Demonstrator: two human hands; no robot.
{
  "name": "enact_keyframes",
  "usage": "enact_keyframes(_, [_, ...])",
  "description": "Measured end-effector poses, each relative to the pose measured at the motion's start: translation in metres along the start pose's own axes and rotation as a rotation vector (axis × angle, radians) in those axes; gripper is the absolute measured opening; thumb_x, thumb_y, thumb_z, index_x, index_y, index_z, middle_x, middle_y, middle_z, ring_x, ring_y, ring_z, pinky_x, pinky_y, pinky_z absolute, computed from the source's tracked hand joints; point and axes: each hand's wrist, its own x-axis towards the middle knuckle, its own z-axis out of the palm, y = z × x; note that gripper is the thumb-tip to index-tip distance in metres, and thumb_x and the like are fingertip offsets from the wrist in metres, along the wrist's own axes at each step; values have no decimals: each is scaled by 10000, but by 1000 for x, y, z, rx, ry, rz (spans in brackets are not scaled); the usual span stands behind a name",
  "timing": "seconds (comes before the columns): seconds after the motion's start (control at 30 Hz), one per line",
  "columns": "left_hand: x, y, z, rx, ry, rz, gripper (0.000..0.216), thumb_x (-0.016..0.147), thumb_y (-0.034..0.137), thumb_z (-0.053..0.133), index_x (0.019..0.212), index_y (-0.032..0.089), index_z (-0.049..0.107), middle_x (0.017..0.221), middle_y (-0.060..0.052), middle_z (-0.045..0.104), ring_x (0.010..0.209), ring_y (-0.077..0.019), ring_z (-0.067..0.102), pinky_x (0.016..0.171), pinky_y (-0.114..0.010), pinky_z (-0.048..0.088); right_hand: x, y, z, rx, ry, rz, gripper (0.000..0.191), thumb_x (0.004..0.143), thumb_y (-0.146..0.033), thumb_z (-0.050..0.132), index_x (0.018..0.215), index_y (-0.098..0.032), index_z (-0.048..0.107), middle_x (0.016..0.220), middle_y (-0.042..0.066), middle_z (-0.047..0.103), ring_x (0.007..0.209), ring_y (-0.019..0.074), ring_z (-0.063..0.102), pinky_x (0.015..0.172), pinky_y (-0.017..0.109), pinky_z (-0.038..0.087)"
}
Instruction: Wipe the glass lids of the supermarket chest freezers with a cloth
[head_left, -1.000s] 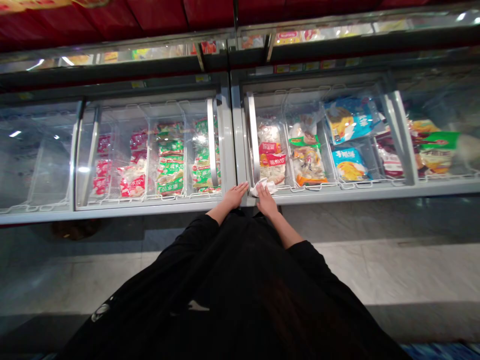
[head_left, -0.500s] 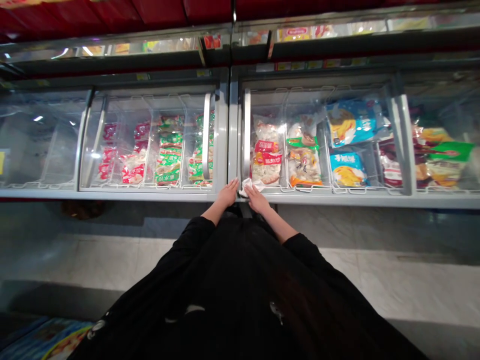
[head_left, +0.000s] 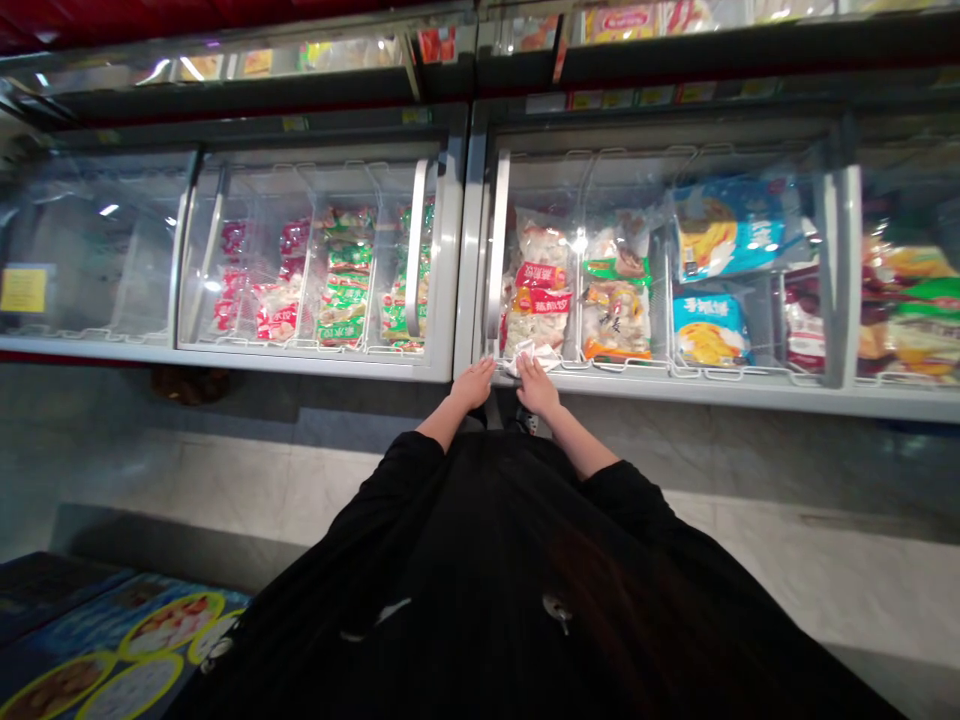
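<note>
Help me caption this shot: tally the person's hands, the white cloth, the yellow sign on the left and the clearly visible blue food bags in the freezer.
Hands: 2
White cloth: 1
Yellow sign: 1
Blue food bags: 2
Total: 6

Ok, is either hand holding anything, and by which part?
The right hand lies over the near part of a white cloth; gripped or merely pressed, unclear. The left hand shows nothing held.

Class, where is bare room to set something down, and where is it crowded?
Bare floor shows between the left freezer and the blue printed panel. The right freezer's front rim is narrow but free rightward of the white cloth; the left hand and right hand crowd its left end.
</note>
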Motion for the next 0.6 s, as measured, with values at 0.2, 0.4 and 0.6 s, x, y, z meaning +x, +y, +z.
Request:
enact_keyframes(0.2, [-5,-4,7,8,1,-16,534,766,115,304,1281,123,165,1342,-47,107,1217,-160,107,976,-337,180,3,-13,3,27,-33,-89,628,639,-54,414,1240,-188,293,1334,-48,172,1221,135,91,1011,286,158])
enact_keyframes(0.4, [-11,-6,7,-5,32,-28,516,760,103,311,1263,71,198,1338,-76,123,1215,-165,102,984,-333,149,-59,42,-14,-22,35,29,636,650,-23,365,1261,-160,250,1339,7,158,1226,141,60,1017,326,131])
enact_keyframes(0.6, [-11,3,3,-44,73,-53,526,763,98,312,1271,104,175,1343,-49,108,1218,-159,71,989,-342,109,-59,43,-3,-64,72,60,633,682,-57,340,1285,-86,152,1352,67,63,1226,194,-21,1004,409,119])
